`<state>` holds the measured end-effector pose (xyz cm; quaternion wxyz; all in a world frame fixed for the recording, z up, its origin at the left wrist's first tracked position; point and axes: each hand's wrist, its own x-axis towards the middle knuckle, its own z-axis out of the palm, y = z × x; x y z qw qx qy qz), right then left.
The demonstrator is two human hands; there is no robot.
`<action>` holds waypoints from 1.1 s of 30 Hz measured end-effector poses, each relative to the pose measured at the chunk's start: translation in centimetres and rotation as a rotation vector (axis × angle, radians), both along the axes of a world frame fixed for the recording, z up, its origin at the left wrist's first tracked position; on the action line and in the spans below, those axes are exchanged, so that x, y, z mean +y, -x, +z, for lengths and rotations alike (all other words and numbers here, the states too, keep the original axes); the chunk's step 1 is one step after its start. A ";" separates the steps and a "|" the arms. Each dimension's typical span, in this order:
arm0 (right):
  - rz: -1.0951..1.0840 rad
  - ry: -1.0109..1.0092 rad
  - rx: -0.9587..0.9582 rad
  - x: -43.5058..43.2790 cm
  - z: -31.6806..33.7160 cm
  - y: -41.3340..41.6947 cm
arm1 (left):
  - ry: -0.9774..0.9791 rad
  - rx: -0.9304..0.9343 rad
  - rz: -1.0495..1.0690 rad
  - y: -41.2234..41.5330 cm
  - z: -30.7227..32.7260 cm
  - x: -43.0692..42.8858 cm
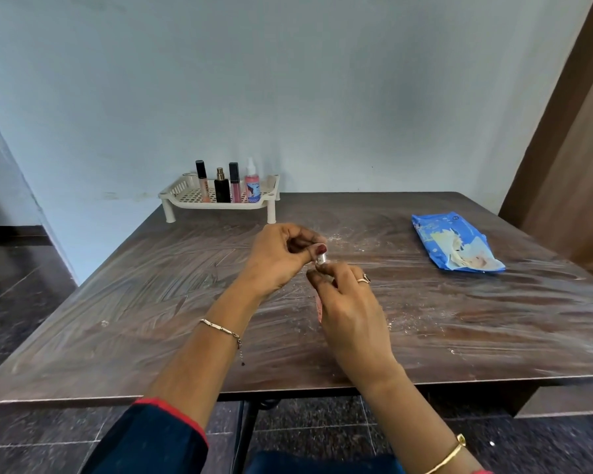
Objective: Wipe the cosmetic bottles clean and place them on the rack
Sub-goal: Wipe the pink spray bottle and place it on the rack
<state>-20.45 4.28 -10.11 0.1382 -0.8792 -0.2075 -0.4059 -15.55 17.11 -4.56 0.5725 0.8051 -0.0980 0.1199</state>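
The table (117, 302) is brown wood-grain, streaked pale. The rack (199, 205) at its far edge is cream, lattice-patterned. The wipes pack (456, 242) is blue; the held bottle (319, 307) pink.

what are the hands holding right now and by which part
A small pink bottle: the right hand holds its body, and the left hand pinches its silver cap.

We have a dark wood-grain table (151, 319), its surface streaked with pale smears. At its far left corner a white plastic rack (199, 205) stands on short legs. Near the right edge, toward the far right corner, a blue wipes pack (456, 242) lies flat. We see fine white specks (336, 238) scattered around the middle of the surface.
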 end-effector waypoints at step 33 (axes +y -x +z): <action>0.100 -0.042 0.254 -2.1 -0.1 0.4 | -0.101 -0.039 -0.055 -1.8 -0.1 -0.7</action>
